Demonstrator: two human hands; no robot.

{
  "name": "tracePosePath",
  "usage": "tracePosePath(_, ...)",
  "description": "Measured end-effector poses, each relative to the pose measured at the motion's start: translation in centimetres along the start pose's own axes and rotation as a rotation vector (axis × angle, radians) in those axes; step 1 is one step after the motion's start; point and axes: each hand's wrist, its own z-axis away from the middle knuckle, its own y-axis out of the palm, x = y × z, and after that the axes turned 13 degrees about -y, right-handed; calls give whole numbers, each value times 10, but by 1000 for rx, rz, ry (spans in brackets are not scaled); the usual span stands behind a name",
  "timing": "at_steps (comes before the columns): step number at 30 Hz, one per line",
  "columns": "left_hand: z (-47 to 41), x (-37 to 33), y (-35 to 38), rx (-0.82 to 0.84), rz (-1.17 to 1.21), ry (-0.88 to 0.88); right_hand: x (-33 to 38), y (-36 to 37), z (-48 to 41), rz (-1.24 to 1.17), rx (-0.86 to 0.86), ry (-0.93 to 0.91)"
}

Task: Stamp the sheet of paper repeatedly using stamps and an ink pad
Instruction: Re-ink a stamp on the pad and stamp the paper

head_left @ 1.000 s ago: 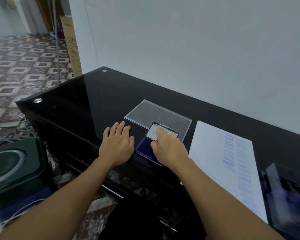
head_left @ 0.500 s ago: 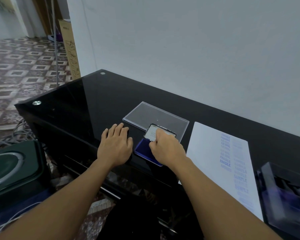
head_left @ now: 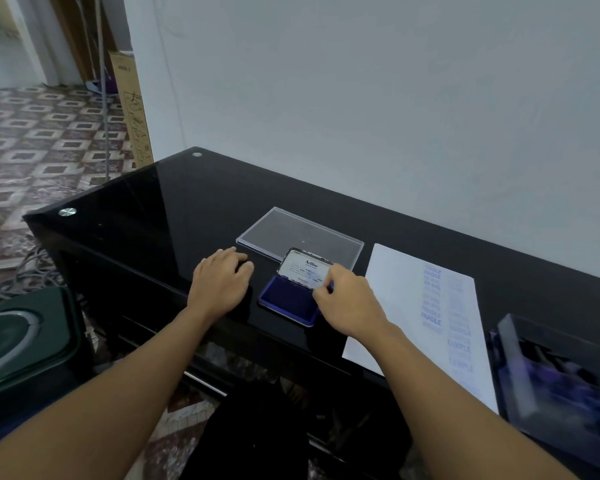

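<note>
A blue ink pad lies open on the black glass table, its lid raised with a white label facing me. My right hand pinches the lid's right edge. My left hand rests palm down on the table just left of the pad, fingers curled; whether a dark stamp is under it I cannot tell. A white sheet of paper lies right of the pad, with columns of blue stamped words on it.
A clear plastic cover lies flat behind the ink pad. A dark tray with blurred contents stands at the right edge. A dark green bin stands on the floor to the left. A wall runs behind the table.
The ink pad lid stands more upright and shows its label. My right hand has slid from the lid's top to its right edge. My left hand stays in place.
</note>
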Motion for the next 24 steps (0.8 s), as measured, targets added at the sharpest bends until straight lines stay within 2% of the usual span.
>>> tracePosePath(3, 1, -7, -7, 17, 110, -34, -11, -13, 14, -4, -41, 8)
tracePosePath(7, 10, -19, -3, 11, 134, -71, -27, -27, 33, 19, -82, 51)
tracePosePath(15, 48, -86, 22, 136, 106, 190, -61, -62, 72, 49, -107, 129)
tracePosePath(19, 66, -116, 38, 148, 94, 333, -80, -82, 86, 90, -106, 186)
tracePosePath(24, 81, -137, 60, 246, 112, 369, -104, -102, 96, 105, -90, 236)
